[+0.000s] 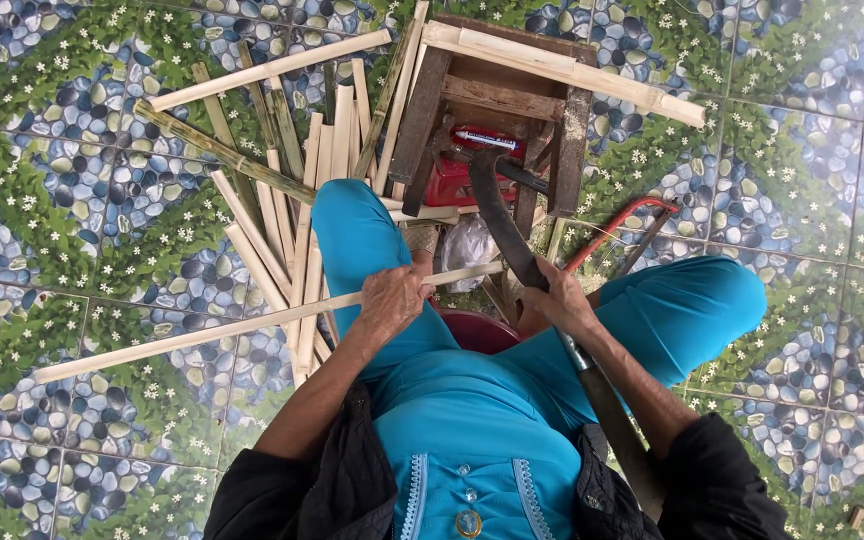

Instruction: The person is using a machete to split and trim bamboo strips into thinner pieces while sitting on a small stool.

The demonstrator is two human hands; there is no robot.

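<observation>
Item: our left hand (389, 298) is closed round a long bamboo strip (202, 333) that runs from 8 o'clock across our knee toward centre; our right hand (555, 296) is clenched on a long dark blade (500, 222) pointing to 12 o'clock. Meeting point by the wooden stool (497, 98); split strips (292, 190) heaped at 11 o'clock on the tiled floor (72, 200). We judge a clean cut wants the strip braced firmly and the edge kept off our fingers.

left hand (390, 297): closed grip | right hand (559, 297): closed grip, forearms converging
</observation>
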